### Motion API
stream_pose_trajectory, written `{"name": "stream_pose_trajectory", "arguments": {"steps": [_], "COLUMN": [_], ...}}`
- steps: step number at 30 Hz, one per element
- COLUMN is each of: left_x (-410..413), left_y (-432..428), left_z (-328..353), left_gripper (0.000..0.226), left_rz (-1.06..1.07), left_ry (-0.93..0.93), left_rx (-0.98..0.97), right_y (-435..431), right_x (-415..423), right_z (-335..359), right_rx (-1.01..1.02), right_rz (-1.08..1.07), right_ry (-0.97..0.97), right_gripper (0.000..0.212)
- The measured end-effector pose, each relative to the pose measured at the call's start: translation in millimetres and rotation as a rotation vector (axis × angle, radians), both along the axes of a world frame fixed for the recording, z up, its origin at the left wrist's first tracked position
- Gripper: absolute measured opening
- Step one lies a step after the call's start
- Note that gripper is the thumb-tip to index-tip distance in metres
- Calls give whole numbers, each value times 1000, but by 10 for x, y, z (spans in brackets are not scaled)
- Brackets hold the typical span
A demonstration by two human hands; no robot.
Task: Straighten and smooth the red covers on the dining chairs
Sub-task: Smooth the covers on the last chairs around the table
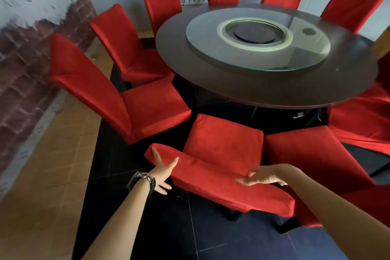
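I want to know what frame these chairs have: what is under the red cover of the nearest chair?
Only a dark leg shows below the red cover. The cover wraps all the rest of the chair, so the frame itself cannot be seen.

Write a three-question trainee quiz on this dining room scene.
1. True or false: a wristwatch sits on the wrist of the left hand.
2. The right hand is at which part of the nearest chair cover? A the seat, B the backrest top, C a leg.
3. Fill in: the glass turntable lies on the round dark ____.
Key: 1 true; 2 B; 3 table.
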State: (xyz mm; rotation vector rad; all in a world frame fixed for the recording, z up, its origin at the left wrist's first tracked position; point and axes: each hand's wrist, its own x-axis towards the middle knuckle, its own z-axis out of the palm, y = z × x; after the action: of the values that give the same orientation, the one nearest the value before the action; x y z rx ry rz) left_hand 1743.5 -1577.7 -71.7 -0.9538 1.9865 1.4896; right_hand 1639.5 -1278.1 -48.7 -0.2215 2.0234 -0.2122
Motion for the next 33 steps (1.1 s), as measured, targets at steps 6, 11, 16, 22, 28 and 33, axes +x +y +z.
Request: {"name": "stream_pose_trajectory", "arguments": {"steps": [6, 11, 16, 22, 28, 33], "left_x": [53, -86, -293, -719, -1327, -1834], "left_y": [-1421, -2735, -3715, -4449, -5105, -5617], "left_z": [301, 671, 1053, 1154, 1009, 1069], "left_gripper": [91, 69, 56, 39, 29, 40], "left_rz": [-20, 26, -77, -285, -309, -311], "left_ry": [1, 60, 127, 150, 179, 95], "left_rx": [-263, -392, -575, -820, -896, -987], "right_y": [-1424, -2577, -3375, -4219, -5234, -6102], "right_x": [-114, -87, -72, -272, -797, -1259], "right_z": [-164, -117, -28, 75, 85, 230], "right_rx": [-172, -192, -88, -29, -65, -189], "right_rz": [-50, -34, -49, -32, -15, -59], "right_ry": [357, 424, 462, 482, 486, 484], "right_gripper": [49, 43, 34, 33, 32, 36]}}
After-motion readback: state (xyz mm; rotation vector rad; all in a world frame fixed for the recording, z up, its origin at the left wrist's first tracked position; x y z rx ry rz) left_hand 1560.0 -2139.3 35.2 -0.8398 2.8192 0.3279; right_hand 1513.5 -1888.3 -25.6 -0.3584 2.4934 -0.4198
